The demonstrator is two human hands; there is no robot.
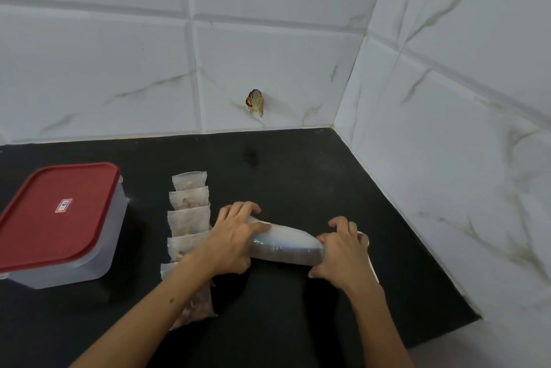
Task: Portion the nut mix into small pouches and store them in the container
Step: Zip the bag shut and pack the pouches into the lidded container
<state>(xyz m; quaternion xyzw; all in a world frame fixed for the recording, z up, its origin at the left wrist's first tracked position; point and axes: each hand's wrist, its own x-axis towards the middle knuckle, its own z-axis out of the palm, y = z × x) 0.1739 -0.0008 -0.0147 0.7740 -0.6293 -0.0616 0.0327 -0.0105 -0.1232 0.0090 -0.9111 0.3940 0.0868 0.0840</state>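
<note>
A rolled clear plastic bag [287, 245] with dark nut mix inside lies on the black counter [298, 164]. My left hand [235, 236] grips its left end with curled fingers. My right hand [343, 251] grips its right end. Several small filled pouches [189, 209] lie in an overlapping column just left of my left hand, partly hidden under my left forearm. A frosted plastic container [98, 242] with a shut red lid [56, 212] stands at the left.
White marbled tile walls [268, 54] close the counter at the back and right, meeting in a corner. A small brownish thing [255, 102] sticks out of the back wall. The counter's front right edge is near my right arm.
</note>
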